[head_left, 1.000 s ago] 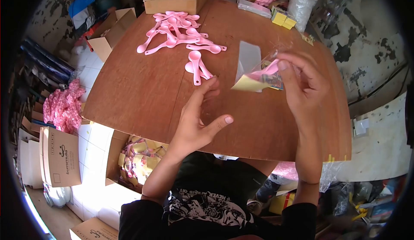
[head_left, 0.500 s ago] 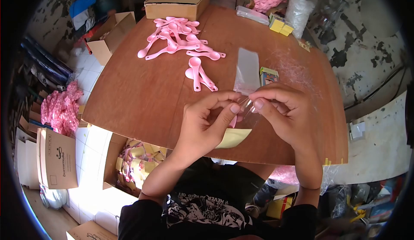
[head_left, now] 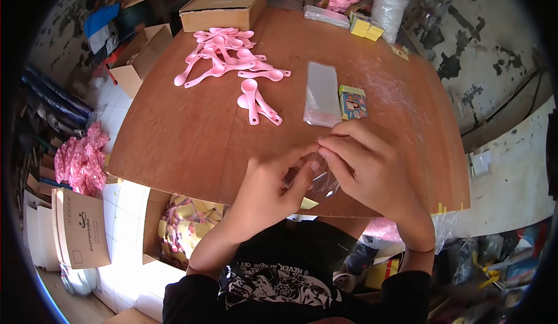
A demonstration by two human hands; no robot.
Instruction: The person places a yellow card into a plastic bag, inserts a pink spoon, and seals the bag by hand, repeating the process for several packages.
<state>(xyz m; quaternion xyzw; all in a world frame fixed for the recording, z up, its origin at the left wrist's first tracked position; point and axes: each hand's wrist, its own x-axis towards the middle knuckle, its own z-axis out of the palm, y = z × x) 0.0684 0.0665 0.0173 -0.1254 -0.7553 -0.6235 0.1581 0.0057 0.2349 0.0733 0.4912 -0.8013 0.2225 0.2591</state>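
Observation:
Near the front edge of the brown table (head_left: 186,143), my left hand (head_left: 278,187) and my right hand (head_left: 366,170) pinch a clear plastic bag (head_left: 326,183) between them. A yellow card (head_left: 308,203) peeks out below my left hand, mostly hidden. Just beyond my fingers lie a stack of clear bags (head_left: 322,94) and a small box of cards (head_left: 353,103). Pink spoons (head_left: 256,100) form a small group left of the stack, with a larger pile of pink spoons (head_left: 224,56) behind them.
A cardboard box (head_left: 224,9) stands at the table's back edge, and yellow card stacks (head_left: 366,27) at back right. An open carton (head_left: 186,222) of packed items sits below the front edge. At far left is a person in blue (head_left: 103,27).
Both hands have come closer together at the bag, which now hangs lower between them. The yellow card is more hidden. The whole view has shifted slightly.

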